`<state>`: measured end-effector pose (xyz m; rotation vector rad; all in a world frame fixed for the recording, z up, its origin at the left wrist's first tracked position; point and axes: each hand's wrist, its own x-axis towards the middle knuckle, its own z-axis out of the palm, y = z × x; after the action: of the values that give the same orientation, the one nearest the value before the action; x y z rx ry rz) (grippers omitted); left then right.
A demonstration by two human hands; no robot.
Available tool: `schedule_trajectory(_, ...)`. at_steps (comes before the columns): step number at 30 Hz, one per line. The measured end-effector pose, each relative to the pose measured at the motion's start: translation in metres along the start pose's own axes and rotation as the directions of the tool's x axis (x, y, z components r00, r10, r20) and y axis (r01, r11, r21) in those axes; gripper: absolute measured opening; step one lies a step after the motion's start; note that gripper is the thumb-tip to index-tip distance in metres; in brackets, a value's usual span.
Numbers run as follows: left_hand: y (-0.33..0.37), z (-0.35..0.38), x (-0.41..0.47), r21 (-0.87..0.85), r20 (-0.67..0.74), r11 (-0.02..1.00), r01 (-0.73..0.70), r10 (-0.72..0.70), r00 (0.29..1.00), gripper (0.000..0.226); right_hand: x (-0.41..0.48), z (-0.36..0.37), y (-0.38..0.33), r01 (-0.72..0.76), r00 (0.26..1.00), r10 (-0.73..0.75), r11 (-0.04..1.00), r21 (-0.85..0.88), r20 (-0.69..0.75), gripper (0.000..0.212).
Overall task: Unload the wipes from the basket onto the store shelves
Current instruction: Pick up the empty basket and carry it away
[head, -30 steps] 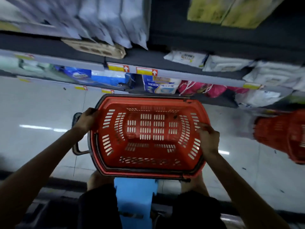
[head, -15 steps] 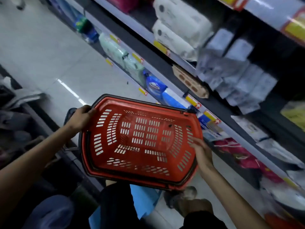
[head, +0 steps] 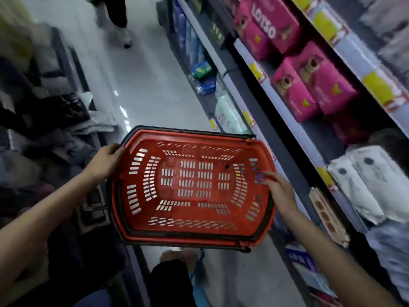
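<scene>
A red plastic basket with slotted walls and a black rim is held level in front of me, with nothing inside it. My left hand grips its left rim. My right hand lies against the right end of the basket, fingers on the rim there. Store shelves run along the right side, stocked with pink packs and white wipe packs.
A pale tiled aisle floor stretches ahead. Another person's legs stand at the far end of the aisle. Dark clothing racks line the left. Green and blue packs sit on the lowest shelf.
My view has swung left, from facing the shelves to looking down the aisle. The basket has stayed in both hands and turned with me.
</scene>
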<state>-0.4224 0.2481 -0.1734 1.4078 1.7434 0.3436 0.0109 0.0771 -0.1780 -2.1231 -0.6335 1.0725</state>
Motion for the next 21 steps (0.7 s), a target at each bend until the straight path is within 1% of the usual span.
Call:
schedule_trajectory(4,-0.001,-0.056,0.029,-0.100,-0.070,0.994,0.036,-0.043,0.997,0.025,0.028,0.036,-0.083,0.084,0.996,-0.083,0.995,-0.060,0.016,0.028)
schedule_trajectory(5,0.003,-0.068,0.031,-0.111,-0.089,0.994,0.019,-0.029,0.996,0.025,0.034,0.044,-0.101,0.112,0.993,-0.110,0.991,-0.073,0.030,0.030)
schedule_trajectory(7,0.009,-0.089,0.039,-0.107,-0.123,0.994,-0.003,-0.010,0.992,0.030,0.047,0.056,-0.133,0.127,0.991,-0.123,0.988,-0.085,0.052,0.035)
schedule_trajectory(11,0.014,-0.124,0.059,-0.108,-0.160,0.994,0.012,-0.029,0.987,0.036,0.080,0.077,-0.183,0.163,0.983,-0.152,0.981,-0.106,0.106,0.044)
schedule_trajectory(13,0.019,-0.138,0.070,-0.131,-0.183,0.991,0.023,-0.047,0.982,0.040,0.097,0.090,-0.207,0.197,0.976,-0.183,0.974,-0.115,0.119,0.036)
schedule_trajectory(15,0.025,-0.148,0.081,-0.116,-0.199,0.993,0.024,-0.047,0.979,0.045,0.114,0.105,-0.230,0.235,0.964,-0.219,0.967,-0.101,0.150,0.025)
schedule_trajectory(17,0.029,-0.154,0.094,-0.123,-0.215,0.992,0.041,-0.067,0.974,0.048,0.137,0.119,-0.251,0.270,0.953,-0.251,0.958,-0.095,0.172,0.025)
schedule_trajectory(21,0.037,-0.164,0.130,-0.124,-0.245,0.985,0.116,-0.144,0.959,0.046,0.196,0.152,-0.291,0.312,0.921,-0.283,0.947,-0.072,0.267,0.024)
